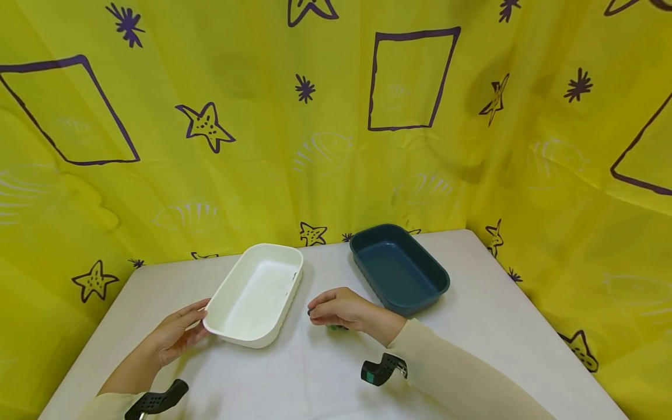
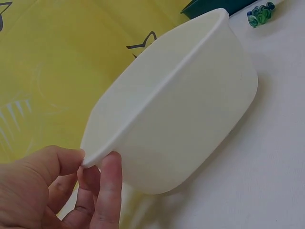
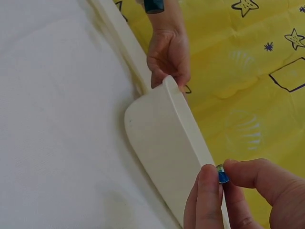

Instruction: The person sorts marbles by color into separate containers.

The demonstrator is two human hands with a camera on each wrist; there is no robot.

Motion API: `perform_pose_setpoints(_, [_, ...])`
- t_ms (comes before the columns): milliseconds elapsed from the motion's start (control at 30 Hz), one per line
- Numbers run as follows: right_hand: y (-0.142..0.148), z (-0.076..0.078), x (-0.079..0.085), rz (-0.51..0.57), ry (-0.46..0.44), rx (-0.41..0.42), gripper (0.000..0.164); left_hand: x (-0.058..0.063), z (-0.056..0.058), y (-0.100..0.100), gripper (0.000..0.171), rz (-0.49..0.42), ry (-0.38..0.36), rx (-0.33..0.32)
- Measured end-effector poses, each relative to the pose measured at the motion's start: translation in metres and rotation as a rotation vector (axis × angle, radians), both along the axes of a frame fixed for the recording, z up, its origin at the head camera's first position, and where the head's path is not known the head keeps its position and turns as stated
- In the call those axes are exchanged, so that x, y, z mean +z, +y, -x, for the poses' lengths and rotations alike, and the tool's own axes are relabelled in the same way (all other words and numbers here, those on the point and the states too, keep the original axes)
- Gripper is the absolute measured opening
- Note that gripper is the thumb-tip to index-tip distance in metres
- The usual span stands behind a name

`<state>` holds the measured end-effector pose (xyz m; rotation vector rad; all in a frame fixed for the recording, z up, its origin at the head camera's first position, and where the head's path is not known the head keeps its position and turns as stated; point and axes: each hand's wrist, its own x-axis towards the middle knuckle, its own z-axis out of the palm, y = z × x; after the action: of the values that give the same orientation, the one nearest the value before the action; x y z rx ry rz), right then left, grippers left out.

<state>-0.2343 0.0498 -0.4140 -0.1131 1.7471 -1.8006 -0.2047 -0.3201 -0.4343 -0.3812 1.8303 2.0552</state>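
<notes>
My left hand [image 1: 181, 332] pinches the near left corner of a white plastic basin [image 1: 257, 294], its thumb and fingers on the rim [image 2: 157, 98]. My right hand [image 1: 341, 309] is over the table just right of the basin. Between the thumb and fingertips it pinches a small shiny blue-and-clear glass marble [image 3: 222, 174]. A small cluster of green and blue marbles [image 2: 260, 15] lies on the white tabletop, mostly hidden beneath the right hand in the head view.
A dark teal basin [image 1: 399, 268] stands at the back right, behind the right wrist. A white cloth [image 1: 472, 338] covers the table. Yellow curtains [image 1: 336, 146] with starfish and fish prints hang around the back and sides.
</notes>
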Motion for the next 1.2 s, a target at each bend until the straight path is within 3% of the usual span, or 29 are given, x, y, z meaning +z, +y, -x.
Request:
perform_pose_setpoints(600, [-0.01, 0.006, -0.004, -0.01, 0.02, 0.019, 0.026, -0.001, 0.0, 0.001, 0.024, 0.008, -0.007, 0.021])
perform_pose_setpoints(1200, [-0.027, 0.009, 0.01, -0.022, 0.01, 0.023, 0.028, -0.004, 0.001, -0.001, 0.028, 0.0, -0.008, 0.014])
